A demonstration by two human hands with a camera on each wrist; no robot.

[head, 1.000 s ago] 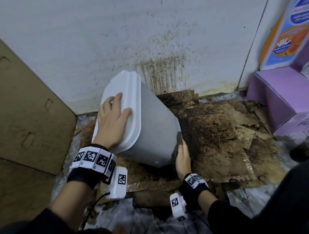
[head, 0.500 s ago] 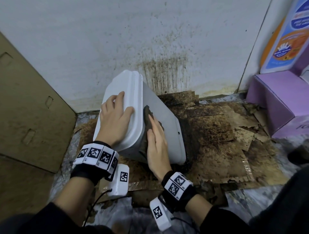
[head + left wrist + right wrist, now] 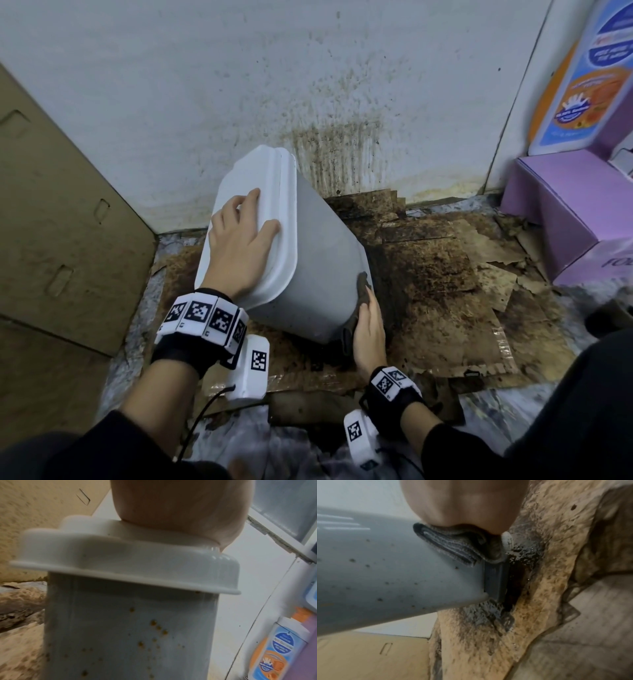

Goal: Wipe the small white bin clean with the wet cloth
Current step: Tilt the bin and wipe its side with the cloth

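Small white bin (image 3: 318,260) tipped over toward the left, lid end up and left, base end low and right, resting on stained, soggy cardboard (image 3: 435,274) laid over the floor by the wall (image 3: 239,85). Lid (image 3: 253,219) closed, white, stepped at the edge. Left hand (image 3: 239,246) spread flat on the lid top, fingers straight and slightly fanned, thumb along the lid's near edge; pressing, not curled round anything. Right hand (image 3: 370,329) low at the base end of the bin, fingers straight and together, flat against a folded grey wet cloth (image 3: 453,546) pinned between palm and bin side. Cloth dark, ribbed at the hem, bunched against the lower wall of the bin just above the bottom rim. Bin body speckled with small brown spots in both wrist views (image 3: 154,635), denser toward the lower half. Dark wet patch on the cardboard directly under the base. Brown drip stains on the wall behind the bin. Flat cardboard sheet (image 3: 61,205) leaning at far left. Purple box (image 3: 575,212) at right, touching nothing in use, with a blue-and-orange labelled bottle (image 3: 582,85) standing behind it.
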